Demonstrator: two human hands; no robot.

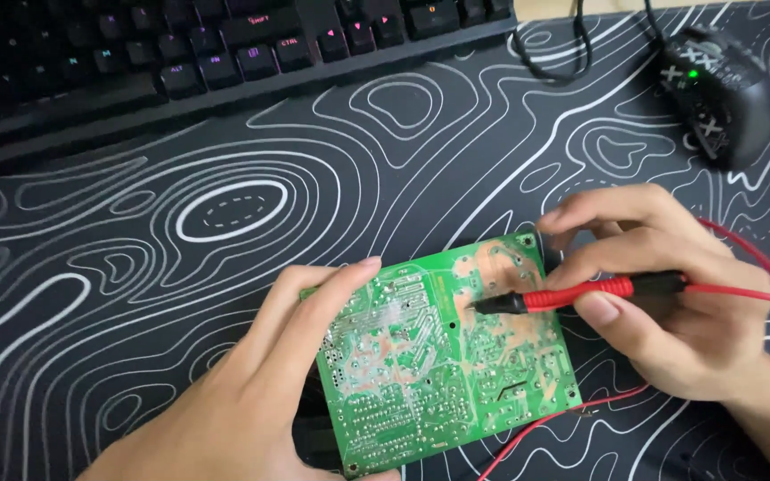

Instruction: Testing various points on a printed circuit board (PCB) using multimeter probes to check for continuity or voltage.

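A green circuit board (443,356) lies solder side up near the front of a black desk mat (225,214) with white contour lines. My left hand (251,392) grips the board's left edge, thumb resting on its top face. My right hand (661,294) holds a red and black meter probe (572,296) like a pen. The probe's metal tip touches the board near its upper middle. A red lead (750,294) runs from the probe off to the right.
A black keyboard (180,62) with lit keys spans the back left. A black mouse (715,89) with its cable sits at the back right. Another red wire (545,423) runs under the board's lower right corner.
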